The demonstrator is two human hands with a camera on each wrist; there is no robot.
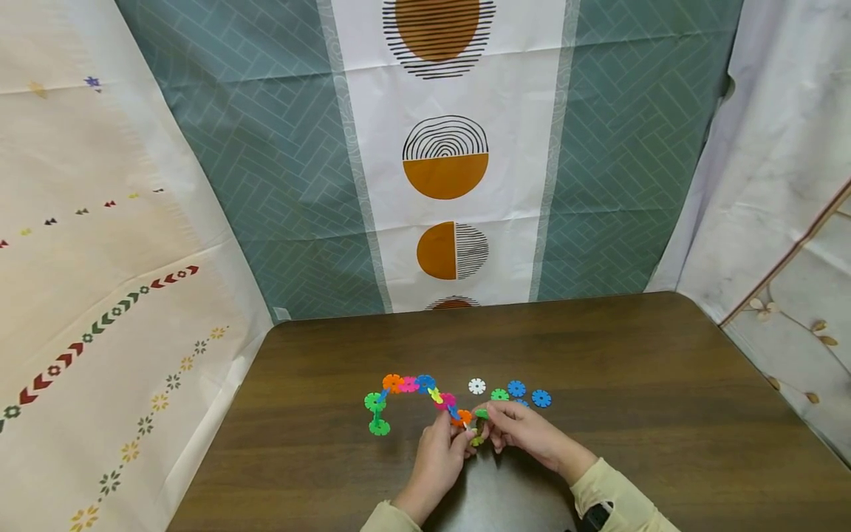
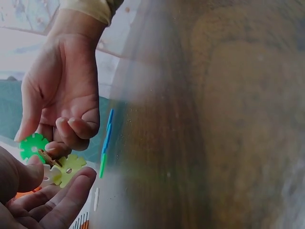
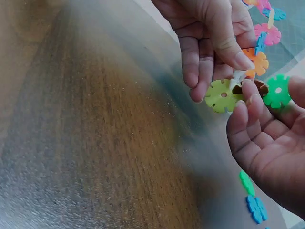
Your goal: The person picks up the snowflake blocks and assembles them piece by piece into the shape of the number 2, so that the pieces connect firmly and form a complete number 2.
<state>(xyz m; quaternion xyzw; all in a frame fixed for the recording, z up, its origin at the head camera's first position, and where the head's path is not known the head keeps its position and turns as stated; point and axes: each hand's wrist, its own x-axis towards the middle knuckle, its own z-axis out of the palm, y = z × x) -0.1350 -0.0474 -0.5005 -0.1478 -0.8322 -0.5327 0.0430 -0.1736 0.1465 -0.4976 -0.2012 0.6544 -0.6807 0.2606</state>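
A chain of notched plastic snowflake discs in several colours curves over the table, with an orange disc (image 1: 393,383) and a green disc (image 1: 379,427) toward its far left end. At its near end my left hand (image 1: 435,452) pinches a white disc (image 2: 49,175), beside a yellow-green disc (image 3: 220,96) and an orange disc (image 3: 258,62). My right hand (image 1: 528,434) pinches a bright green disc (image 3: 278,91) between thumb and fingers. A brown disc (image 3: 260,87) sits edge-on between the green and yellow-green ones. Fingers partly cover these joints.
Loose discs lie beyond my right hand: a white one (image 1: 476,386), a green one (image 1: 500,394) and several blue ones, including a blue disc (image 1: 541,398) farthest right. The brown wooden table (image 1: 292,465) meets a patterned cloth (image 1: 459,177) at its back edge.
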